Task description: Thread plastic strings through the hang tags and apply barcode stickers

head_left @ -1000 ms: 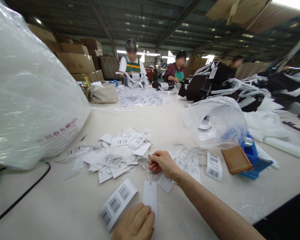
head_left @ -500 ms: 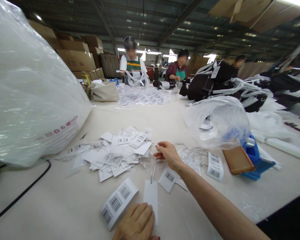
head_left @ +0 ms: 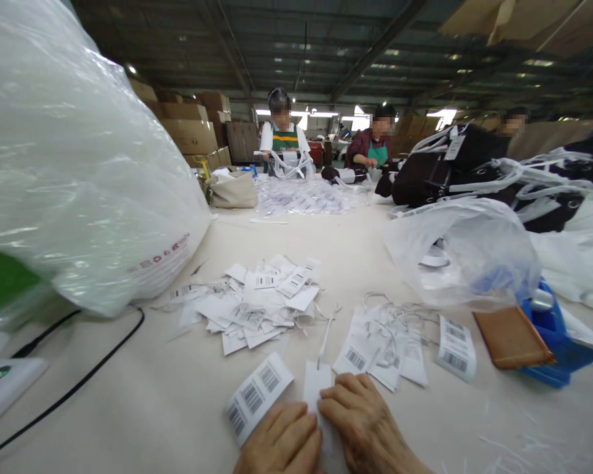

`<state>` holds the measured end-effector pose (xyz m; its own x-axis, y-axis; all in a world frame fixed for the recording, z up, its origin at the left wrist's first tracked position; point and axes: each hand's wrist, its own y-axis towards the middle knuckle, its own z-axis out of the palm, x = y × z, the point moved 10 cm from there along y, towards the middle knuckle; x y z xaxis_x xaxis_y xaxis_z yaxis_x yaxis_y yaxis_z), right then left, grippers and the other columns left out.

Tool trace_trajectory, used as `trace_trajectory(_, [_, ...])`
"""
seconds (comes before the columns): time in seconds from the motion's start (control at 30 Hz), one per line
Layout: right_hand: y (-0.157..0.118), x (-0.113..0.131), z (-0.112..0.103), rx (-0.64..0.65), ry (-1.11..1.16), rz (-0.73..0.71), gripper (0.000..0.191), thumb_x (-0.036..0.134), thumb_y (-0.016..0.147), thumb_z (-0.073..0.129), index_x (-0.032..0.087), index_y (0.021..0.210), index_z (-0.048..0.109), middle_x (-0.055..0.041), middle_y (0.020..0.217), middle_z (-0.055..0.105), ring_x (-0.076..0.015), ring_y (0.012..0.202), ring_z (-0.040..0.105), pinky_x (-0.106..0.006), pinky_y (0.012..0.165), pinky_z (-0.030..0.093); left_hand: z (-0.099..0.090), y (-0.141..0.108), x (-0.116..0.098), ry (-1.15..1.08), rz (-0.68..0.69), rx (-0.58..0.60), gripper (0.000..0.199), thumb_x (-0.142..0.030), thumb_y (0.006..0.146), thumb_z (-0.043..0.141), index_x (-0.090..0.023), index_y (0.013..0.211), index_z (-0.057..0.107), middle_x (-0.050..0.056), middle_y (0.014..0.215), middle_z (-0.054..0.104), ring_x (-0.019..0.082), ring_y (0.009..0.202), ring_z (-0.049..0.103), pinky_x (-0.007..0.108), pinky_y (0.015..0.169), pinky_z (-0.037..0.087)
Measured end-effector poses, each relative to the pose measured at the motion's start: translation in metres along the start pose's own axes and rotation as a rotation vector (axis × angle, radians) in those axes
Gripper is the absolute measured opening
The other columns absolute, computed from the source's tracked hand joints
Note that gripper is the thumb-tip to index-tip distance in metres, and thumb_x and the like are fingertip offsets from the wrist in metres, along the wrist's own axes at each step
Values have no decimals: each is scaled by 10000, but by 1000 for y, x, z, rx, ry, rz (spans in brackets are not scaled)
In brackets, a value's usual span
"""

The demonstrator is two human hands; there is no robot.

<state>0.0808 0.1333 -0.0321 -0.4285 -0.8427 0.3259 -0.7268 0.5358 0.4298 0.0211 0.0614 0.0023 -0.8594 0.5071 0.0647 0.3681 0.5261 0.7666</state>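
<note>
A white hang tag [head_left: 317, 380] with a string loop [head_left: 325, 343] lies on the table in front of me. My left hand [head_left: 282, 440], its fingers bent and close together, presses on the tag's left edge. From beside that hand curls a strip of barcode labels [head_left: 257, 397]; whether the hand grips it I cannot tell. My right hand [head_left: 363, 420] is closed at the tag's right edge, fingertips on it and thumb hidden. Ahead to the left is a loose heap of white tags [head_left: 257, 306]. Barcoded tags with strings [head_left: 385, 349] lie just beyond my right hand.
Another label strip [head_left: 455, 349], a brown flat case [head_left: 511, 337] and a blue holder [head_left: 548, 368] stand at right. Behind them are a clear plastic bag [head_left: 459, 243] and black bags [head_left: 425, 178]. A large plastic sack [head_left: 103, 178] and black cable [head_left: 99, 368] occupy the left. Co-workers [head_left: 284, 138] are opposite.
My right hand has come back from the string near the tag heap down to the tag's right edge. My left hand stays at the tag. The view has shifted left.
</note>
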Motion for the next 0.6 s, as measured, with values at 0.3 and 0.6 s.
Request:
trace_trajectory(0.3, [1,3,-9,-100,58,-10,240,2,687,455,190,752,588,-31,754,664,-177,680,525,-302,628,326,-3,-42,91,209,-544,463,593,-280,711,639,-131,1225,384,126,1030,677,250,901,662,375,733,553])
trace_trajectory(0.6, [-10,-22,-14,-138,689,386,187,222,841,467,200,964,605,-81,850,686,-191,746,618,-290,631,435,-30,10,50,234,-259,163,511,-324,776,610,-35,1173,469,157,966,661,233,860,625,349,762,476])
